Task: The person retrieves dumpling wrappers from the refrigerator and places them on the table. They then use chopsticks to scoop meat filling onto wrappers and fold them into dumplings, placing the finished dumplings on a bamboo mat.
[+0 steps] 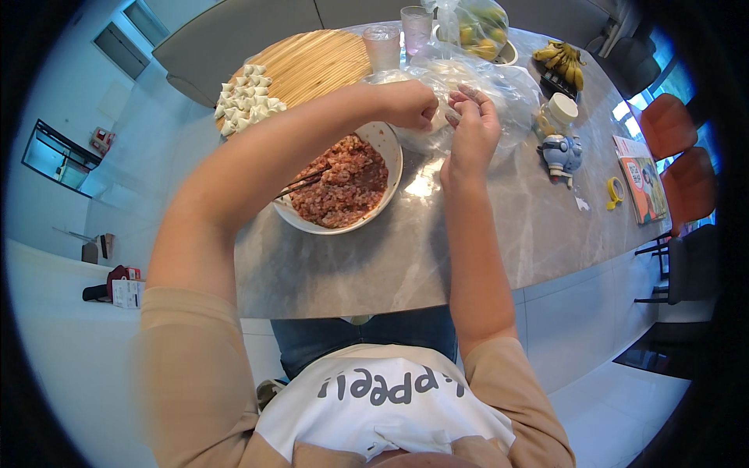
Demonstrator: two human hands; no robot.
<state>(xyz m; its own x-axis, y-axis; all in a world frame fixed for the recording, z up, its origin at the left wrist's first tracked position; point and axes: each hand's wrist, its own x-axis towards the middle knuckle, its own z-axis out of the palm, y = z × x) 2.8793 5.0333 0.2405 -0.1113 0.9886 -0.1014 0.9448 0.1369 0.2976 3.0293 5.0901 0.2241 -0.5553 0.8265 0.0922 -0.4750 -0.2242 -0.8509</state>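
My left hand (411,105) reaches across the white bowl (397,167) with its fingers curled; whether it pinches anything is hidden. Facing it, my right hand (475,126) has bent, slightly spread fingers with white powder on the tips, and I see nothing in it. Both hands are above a clear plastic bag (515,96) that holds pale, flat pieces, possibly dough wrappers. Minced meat filling (345,187) lies in the bowl, with dark chopsticks (304,180) leaning in it. Folded dumplings (248,102) sit in rows at the left of a round slatted tray (316,61).
Two glasses (381,50) stand behind the bag, near bagged fruit (480,29). To the right are bananas (563,61), a lidded jar (556,114), a blue toy-like object (562,155), yellow tape (614,192) and a magazine (641,181). The marble-patterned table (351,275) ends before my waist.
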